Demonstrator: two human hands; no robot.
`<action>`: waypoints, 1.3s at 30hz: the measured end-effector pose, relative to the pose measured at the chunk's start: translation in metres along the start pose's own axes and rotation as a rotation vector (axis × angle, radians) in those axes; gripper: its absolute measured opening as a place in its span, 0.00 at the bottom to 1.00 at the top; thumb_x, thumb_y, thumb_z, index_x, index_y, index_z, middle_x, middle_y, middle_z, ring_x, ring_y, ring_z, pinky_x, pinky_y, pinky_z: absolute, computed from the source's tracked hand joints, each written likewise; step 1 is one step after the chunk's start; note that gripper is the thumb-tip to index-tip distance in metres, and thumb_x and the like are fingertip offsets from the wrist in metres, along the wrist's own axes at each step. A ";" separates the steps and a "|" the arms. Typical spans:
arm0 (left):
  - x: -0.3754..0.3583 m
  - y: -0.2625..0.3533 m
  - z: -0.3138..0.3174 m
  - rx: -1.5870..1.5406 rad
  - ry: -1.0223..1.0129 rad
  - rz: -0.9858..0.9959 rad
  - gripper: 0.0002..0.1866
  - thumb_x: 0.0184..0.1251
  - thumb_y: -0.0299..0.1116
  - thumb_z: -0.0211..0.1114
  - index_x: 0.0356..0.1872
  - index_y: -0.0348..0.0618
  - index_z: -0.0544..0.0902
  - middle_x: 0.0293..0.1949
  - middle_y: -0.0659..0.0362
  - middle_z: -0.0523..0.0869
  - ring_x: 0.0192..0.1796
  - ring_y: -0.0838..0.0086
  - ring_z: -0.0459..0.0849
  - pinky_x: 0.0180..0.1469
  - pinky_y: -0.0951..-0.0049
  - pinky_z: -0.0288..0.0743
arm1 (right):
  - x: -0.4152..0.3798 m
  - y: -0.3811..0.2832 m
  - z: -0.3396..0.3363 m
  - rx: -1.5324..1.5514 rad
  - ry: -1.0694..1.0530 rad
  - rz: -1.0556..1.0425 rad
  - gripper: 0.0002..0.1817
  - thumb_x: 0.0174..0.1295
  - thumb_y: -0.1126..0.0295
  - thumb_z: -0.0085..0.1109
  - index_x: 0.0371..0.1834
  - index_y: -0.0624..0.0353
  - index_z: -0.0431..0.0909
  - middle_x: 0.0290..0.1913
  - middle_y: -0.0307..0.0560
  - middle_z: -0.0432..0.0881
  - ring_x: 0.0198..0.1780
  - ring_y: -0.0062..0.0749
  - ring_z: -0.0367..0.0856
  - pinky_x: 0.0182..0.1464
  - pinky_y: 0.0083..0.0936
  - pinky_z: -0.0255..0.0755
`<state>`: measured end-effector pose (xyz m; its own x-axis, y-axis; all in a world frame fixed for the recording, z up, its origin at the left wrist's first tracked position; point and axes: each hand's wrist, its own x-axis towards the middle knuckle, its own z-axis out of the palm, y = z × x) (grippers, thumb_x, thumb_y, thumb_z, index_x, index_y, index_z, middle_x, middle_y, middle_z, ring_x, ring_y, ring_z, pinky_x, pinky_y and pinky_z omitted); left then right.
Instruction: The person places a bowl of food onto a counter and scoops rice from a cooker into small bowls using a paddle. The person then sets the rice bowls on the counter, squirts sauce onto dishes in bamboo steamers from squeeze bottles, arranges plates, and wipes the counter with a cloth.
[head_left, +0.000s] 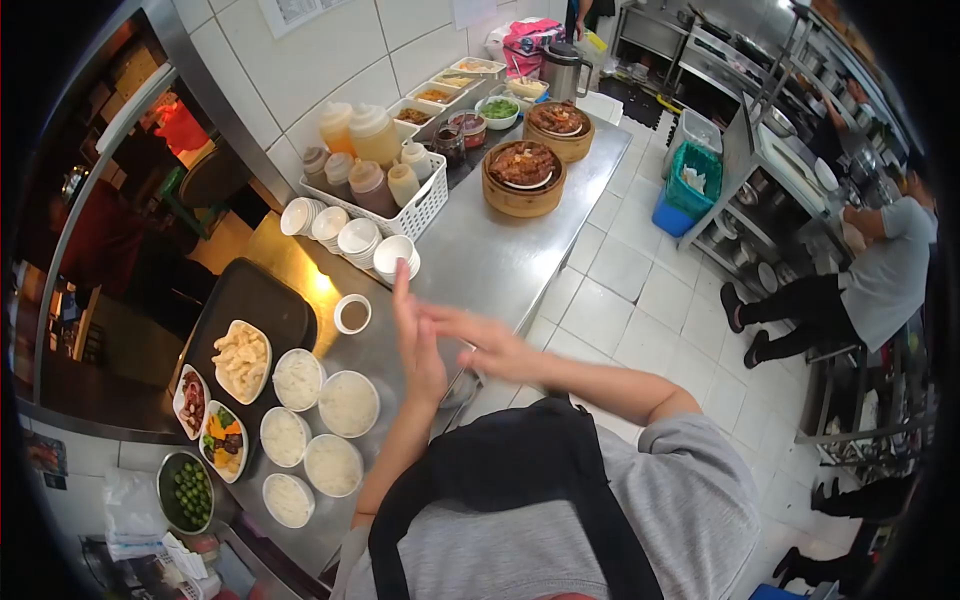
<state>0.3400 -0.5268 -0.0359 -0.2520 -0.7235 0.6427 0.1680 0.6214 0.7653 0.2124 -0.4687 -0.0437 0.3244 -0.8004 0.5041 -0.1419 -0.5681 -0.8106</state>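
My left hand [422, 355] is raised over the steel counter with its fingers stretched out, pointing up the frame. Against it from the right comes my right hand [490, 345], slightly blurred, its fingers straight and meeting the left palm. I see nothing held in either hand. Just beyond my left fingertips are stacks of small white cups [395, 256]. A white cup of brown sauce [353, 314] stands to the left of my hands. Below it, several white bowls of rice [349, 403] are grouped near my left forearm.
A black tray [262, 290] carries dishes of food. A white basket [425, 205] holds squeeze bottles. Two bamboo steamers [522, 200] with dark braised food sit along the steel counter [480, 270]. A bowl of green fruit [187, 492] is lower left. Another person [885, 260] works at right.
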 end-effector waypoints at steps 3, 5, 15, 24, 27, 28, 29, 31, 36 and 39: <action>0.007 -0.046 0.037 -0.050 -0.136 -0.364 0.32 0.66 0.42 0.54 0.66 0.36 0.56 0.68 0.48 0.55 0.72 0.59 0.48 0.70 0.62 0.40 | -0.016 0.056 -0.105 -0.205 0.481 0.243 0.15 0.59 0.70 0.55 0.49 0.60 0.76 0.50 0.47 0.77 0.49 0.35 0.76 0.52 0.29 0.69; 0.018 -0.085 0.075 0.048 -0.200 -0.345 0.33 0.62 0.38 0.58 0.66 0.39 0.56 0.68 0.47 0.55 0.72 0.57 0.47 0.70 0.62 0.41 | -0.014 0.103 -0.203 -0.439 0.730 0.285 0.13 0.57 0.71 0.56 0.45 0.63 0.77 0.46 0.48 0.78 0.44 0.36 0.77 0.48 0.27 0.70; 0.065 -0.168 0.207 0.507 -0.038 -0.254 0.24 0.51 0.35 0.69 0.49 0.46 0.71 0.65 0.34 0.57 0.71 0.45 0.48 0.66 0.57 0.52 | -0.007 0.268 -0.458 -0.386 0.707 0.745 0.28 0.47 0.68 0.54 0.55 0.66 0.67 0.46 0.61 0.78 0.51 0.46 0.76 0.53 0.31 0.67; 0.019 -0.126 0.170 0.564 0.102 -0.367 0.18 0.49 0.33 0.70 0.41 0.47 0.74 0.66 0.34 0.55 0.65 0.48 0.63 0.59 0.61 0.63 | -0.031 0.243 -0.392 -0.247 0.483 0.552 0.30 0.48 0.74 0.53 0.59 0.67 0.62 0.49 0.56 0.77 0.50 0.38 0.76 0.53 0.27 0.68; -0.013 -0.103 0.147 0.654 0.126 -0.379 0.18 0.48 0.31 0.71 0.41 0.45 0.75 0.66 0.35 0.54 0.66 0.49 0.62 0.60 0.62 0.62 | -0.034 0.224 -0.358 -0.201 0.350 0.492 0.31 0.48 0.74 0.54 0.59 0.68 0.59 0.51 0.59 0.74 0.53 0.41 0.75 0.55 0.28 0.67; -0.024 -0.094 0.142 0.619 0.170 -0.412 0.19 0.48 0.30 0.70 0.42 0.44 0.75 0.66 0.35 0.54 0.67 0.50 0.61 0.61 0.63 0.61 | -0.033 0.210 -0.344 -0.226 0.325 0.487 0.32 0.48 0.74 0.55 0.59 0.69 0.58 0.51 0.60 0.74 0.53 0.42 0.74 0.55 0.29 0.66; -0.033 -0.088 0.137 0.583 0.215 -0.440 0.19 0.48 0.29 0.70 0.42 0.43 0.75 0.67 0.35 0.54 0.68 0.50 0.60 0.62 0.63 0.60 | -0.035 0.205 -0.333 -0.255 0.289 0.480 0.32 0.48 0.73 0.56 0.59 0.68 0.58 0.51 0.60 0.74 0.54 0.43 0.74 0.55 0.29 0.66; -0.052 -0.085 0.128 0.559 0.275 -0.445 0.19 0.48 0.29 0.70 0.42 0.43 0.75 0.67 0.36 0.54 0.68 0.50 0.59 0.63 0.62 0.59 | -0.032 0.187 -0.317 -0.257 0.227 0.466 0.32 0.50 0.66 0.62 0.57 0.69 0.61 0.51 0.60 0.74 0.53 0.43 0.74 0.53 0.30 0.68; -0.069 -0.078 0.116 0.442 0.354 -0.467 0.22 0.48 0.28 0.69 0.47 0.41 0.74 0.68 0.37 0.52 0.69 0.50 0.57 0.63 0.60 0.60 | 0.045 0.220 -0.353 -0.413 0.364 0.285 0.28 0.54 0.60 0.63 0.51 0.70 0.67 0.37 0.53 0.78 0.35 0.35 0.77 0.36 0.28 0.71; -0.058 -0.053 0.125 0.501 0.515 -0.354 0.22 0.50 0.26 0.66 0.49 0.37 0.74 0.66 0.40 0.58 0.67 0.55 0.63 0.59 0.63 0.66 | 0.131 0.259 -0.371 -0.015 0.457 0.471 0.22 0.55 0.61 0.63 0.46 0.65 0.70 0.24 0.45 0.75 0.18 0.25 0.72 0.18 0.22 0.66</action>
<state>0.2265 -0.4799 -0.1185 0.2823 -0.8749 0.3935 -0.3186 0.3014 0.8987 -0.1290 -0.7911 -0.0770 -0.2054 -0.9629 0.1749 -0.1854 -0.1372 -0.9731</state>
